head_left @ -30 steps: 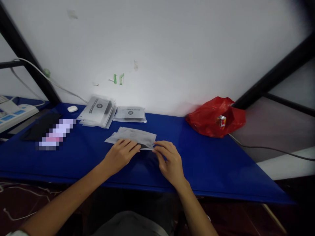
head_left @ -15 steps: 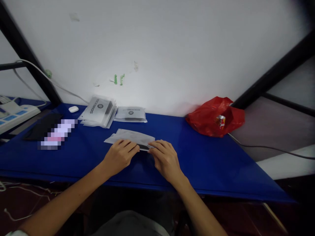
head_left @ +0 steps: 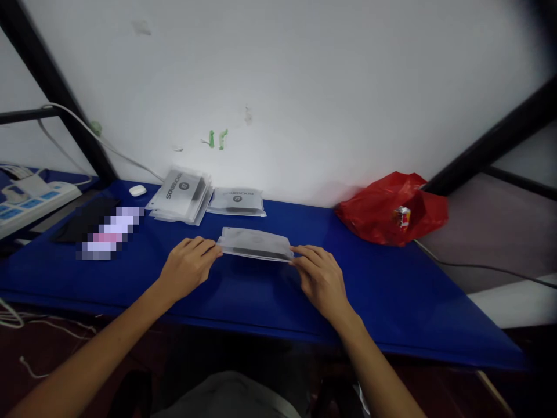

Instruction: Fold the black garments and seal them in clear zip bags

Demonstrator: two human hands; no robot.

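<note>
A flat translucent plastic pouch (head_left: 255, 244) with a dark item inside lies on the blue table (head_left: 391, 296), straight ahead of me. My left hand (head_left: 188, 268) pinches its left end with curled fingers. My right hand (head_left: 319, 276) grips its right end, fingertips on the corner. The pouch is stretched level between the two hands.
Behind, against the white wall, sit a stack of like pouches (head_left: 180, 195) and a single pouch (head_left: 237, 201). A white earbud case (head_left: 137, 190) and a dark flat device (head_left: 85, 219) lie at left, a power strip (head_left: 26, 200) beyond. A red plastic bag (head_left: 391, 208) sits at right.
The hands have slid apart from the pouch's middle to its two ends. The pouch now lies squarer to me and a little further right.
</note>
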